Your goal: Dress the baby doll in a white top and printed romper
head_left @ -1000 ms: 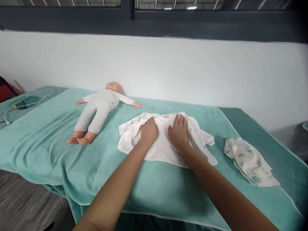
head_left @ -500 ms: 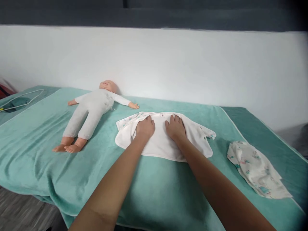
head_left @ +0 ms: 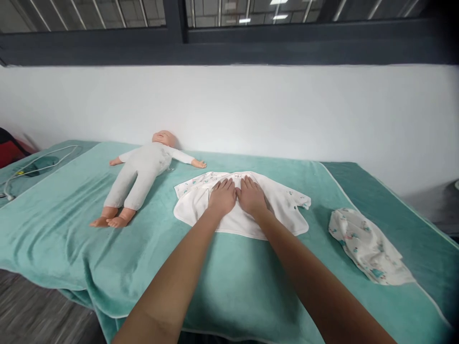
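A white baby shirt [head_left: 244, 225] with printed sleeves lies spread with its plain inner side showing, its collar label towards the wall. My left hand [head_left: 223, 196] rests flat on it just left of the label, fingers stretched out. Close beside it, almost touching at the thumbs, my right hand [head_left: 251, 195] also lies flat on the cloth. Neither hand grips anything. To the left, a baby doll [head_left: 145, 162] in a white bodysuit is on its back with its arms spread. A crumpled white garment [head_left: 371, 246] with a coloured print lies on the right.
A green blanket [head_left: 143, 267] covers the table, its front edge hanging down. Behind stands a white wall [head_left: 229, 110] below a dark window frame [head_left: 287, 48]. A white cable [head_left: 39, 165] and a red and black item [head_left: 10, 148] are at the far left.
My hands have moved inward on the shirt, from well apart to side by side, and their fingers have straightened. The camera view has tilted up, bringing the window into sight.
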The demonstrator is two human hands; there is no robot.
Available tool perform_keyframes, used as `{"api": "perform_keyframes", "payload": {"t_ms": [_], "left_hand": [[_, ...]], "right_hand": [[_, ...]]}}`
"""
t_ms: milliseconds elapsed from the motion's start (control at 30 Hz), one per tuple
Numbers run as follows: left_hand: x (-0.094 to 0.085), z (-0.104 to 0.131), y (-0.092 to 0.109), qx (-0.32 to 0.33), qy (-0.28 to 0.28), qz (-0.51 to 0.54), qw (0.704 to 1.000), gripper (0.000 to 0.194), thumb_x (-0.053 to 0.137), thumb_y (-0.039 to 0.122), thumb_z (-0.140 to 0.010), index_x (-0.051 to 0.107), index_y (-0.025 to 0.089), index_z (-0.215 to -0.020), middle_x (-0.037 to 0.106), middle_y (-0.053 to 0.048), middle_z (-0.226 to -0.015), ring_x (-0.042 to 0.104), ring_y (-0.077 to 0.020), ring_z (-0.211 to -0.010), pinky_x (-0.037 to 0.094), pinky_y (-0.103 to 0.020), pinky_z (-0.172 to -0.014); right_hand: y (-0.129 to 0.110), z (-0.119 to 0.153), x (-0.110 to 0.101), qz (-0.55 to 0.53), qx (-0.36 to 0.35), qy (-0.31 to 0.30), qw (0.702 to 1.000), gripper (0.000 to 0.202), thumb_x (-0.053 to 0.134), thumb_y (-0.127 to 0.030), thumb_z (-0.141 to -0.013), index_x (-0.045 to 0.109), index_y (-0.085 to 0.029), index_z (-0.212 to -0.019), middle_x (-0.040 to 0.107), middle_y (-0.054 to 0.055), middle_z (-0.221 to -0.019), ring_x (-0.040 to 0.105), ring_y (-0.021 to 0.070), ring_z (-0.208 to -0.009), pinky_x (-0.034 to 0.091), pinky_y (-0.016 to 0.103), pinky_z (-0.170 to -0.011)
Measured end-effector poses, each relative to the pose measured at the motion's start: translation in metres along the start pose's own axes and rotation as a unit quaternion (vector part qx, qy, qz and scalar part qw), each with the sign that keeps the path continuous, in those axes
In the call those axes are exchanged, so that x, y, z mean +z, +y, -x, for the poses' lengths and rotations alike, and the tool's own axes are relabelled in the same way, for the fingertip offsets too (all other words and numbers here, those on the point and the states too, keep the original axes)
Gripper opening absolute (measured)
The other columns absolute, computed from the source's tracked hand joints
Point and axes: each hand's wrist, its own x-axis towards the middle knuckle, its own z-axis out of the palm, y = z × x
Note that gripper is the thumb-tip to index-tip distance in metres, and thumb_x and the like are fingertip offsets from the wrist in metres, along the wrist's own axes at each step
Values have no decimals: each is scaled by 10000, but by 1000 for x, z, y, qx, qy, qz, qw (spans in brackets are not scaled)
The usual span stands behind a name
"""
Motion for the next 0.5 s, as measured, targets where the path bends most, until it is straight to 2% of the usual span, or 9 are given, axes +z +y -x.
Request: {"api": "perform_keyframes", "payload": {"t_ms": [200, 500], "left_hand": [[5, 10, 2, -71, -11, -4, 997, 586, 222, 365, -1018, 406, 89, -1501, 355, -109, -1605, 272, -260, -1511, 209, -449, -1243], [0, 29, 6, -79, -14, -3, 997, 614, 219, 389, -1011, 385, 73, -1511, 319, -105, -1621, 256, -285, -1515, 176, -483, -1251]], "right_hand": [[-6, 13, 0, 1, 44, -37, 998, 621, 203, -378, -1031, 344, -29, -1525, 247, 177, -1631, 214, 282, -1518, 180, 437, -1204], [-13, 35, -5, 4, 40, -32, 999, 636, 220, -412, -1028, 343, -38, -1527, 246, 173, -1633, 195, 294, -1521, 180, 450, -1199]]}}
